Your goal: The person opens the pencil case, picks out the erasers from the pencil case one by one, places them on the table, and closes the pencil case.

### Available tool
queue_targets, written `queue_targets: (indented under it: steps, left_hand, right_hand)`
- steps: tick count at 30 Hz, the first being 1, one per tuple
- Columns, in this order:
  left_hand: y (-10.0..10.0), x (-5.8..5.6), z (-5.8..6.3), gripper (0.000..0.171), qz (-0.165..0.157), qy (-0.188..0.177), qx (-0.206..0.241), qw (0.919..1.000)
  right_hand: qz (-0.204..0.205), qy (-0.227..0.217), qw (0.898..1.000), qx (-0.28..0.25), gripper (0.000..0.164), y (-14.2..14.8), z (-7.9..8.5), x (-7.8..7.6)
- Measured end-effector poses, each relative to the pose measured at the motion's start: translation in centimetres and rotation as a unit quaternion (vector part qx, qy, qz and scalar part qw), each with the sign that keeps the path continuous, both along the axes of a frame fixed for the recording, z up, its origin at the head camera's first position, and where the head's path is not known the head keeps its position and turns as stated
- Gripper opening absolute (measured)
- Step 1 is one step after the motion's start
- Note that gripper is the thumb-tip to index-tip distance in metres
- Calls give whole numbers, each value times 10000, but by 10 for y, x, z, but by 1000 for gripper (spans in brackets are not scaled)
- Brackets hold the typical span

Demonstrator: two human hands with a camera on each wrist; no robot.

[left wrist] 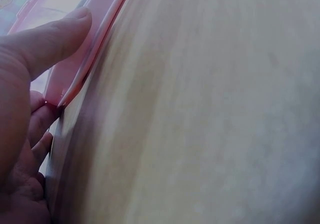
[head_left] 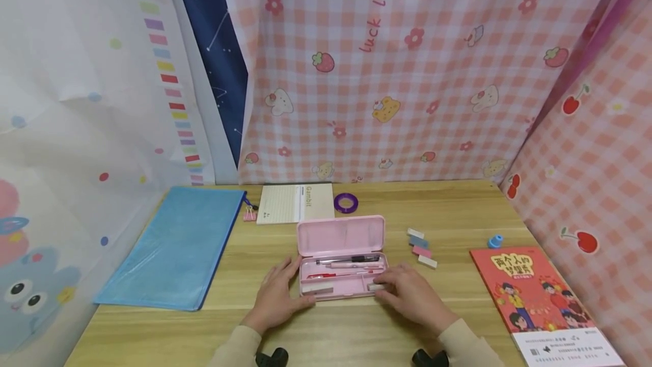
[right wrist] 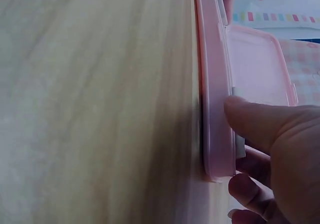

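Observation:
A pink pencil case (head_left: 346, 287) lies on the table with its lid (head_left: 340, 237) raised at the back. Inside are a black pen (head_left: 364, 259), a pink pen (head_left: 351, 265), a red pen (head_left: 326, 276) and a white eraser (head_left: 318, 288) at the left front. My left hand (head_left: 277, 296) holds the case's left end, the thumb (left wrist: 60, 37) over the front rim and fingers at the side. At the right end, my right hand (head_left: 410, 293) pinches another whitish eraser (right wrist: 239, 144) between thumb and fingers, low in the case's front compartment.
Several small erasers (head_left: 421, 251) lie right of the case. Further right are a blue cap-like piece (head_left: 495, 242) and a red book (head_left: 540, 293). Behind stand a purple tape roll (head_left: 346, 203), a notebook (head_left: 285, 204) and a pink binder clip (head_left: 249, 215); a blue folder (head_left: 173, 248) lies left.

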State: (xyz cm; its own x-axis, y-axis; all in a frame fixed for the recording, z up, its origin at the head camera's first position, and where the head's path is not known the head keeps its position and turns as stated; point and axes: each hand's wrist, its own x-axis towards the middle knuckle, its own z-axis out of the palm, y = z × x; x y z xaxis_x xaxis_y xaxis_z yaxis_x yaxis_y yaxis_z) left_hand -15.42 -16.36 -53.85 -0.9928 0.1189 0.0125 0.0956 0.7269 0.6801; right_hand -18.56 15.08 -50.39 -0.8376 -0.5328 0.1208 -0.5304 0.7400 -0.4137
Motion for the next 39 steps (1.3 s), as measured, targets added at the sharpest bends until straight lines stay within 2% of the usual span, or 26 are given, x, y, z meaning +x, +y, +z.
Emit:
queue_targets:
  steps: [4,10,13,18,22,25,28,33,39]
  left_hand:
    - [0,0,1,100,-9,13,36,10000]
    - [0,0,0,101,-22,-8,18,10000]
    - [1,1,0,101,-21,1,15,10000]
    - [1,1,-1,101,-32,44,3,10000]
    - [1,1,0,101,-34,36,-4,10000]
    - [1,1,1,100,-41,-2,-24,10000]
    - [1,0,1,100,-36,-28,-30,10000]
    - [0,0,2,99,-56,11,-13,10000]
    - [0,0,2,100,-54,-9,13,10000]
  right_hand:
    - [113,-256,9996,-29,21,1,1,-3]
    - [171,-545,9978,-348,19,2,1,-5]
    - [-96,-587,9957,-703,19,6,2,-2]
    - [-956,-539,9873,-1146,14,22,6,2]
    - [-1510,-545,9823,-969,16,47,8,-3]
    - [-1838,-709,9775,-755,22,67,7,-8]
    - [-2022,-822,9736,-672,26,81,5,-11]
    - [-1969,-930,9733,-729,22,88,4,-14]
    - [-1873,-911,9767,-512,19,84,3,-16]
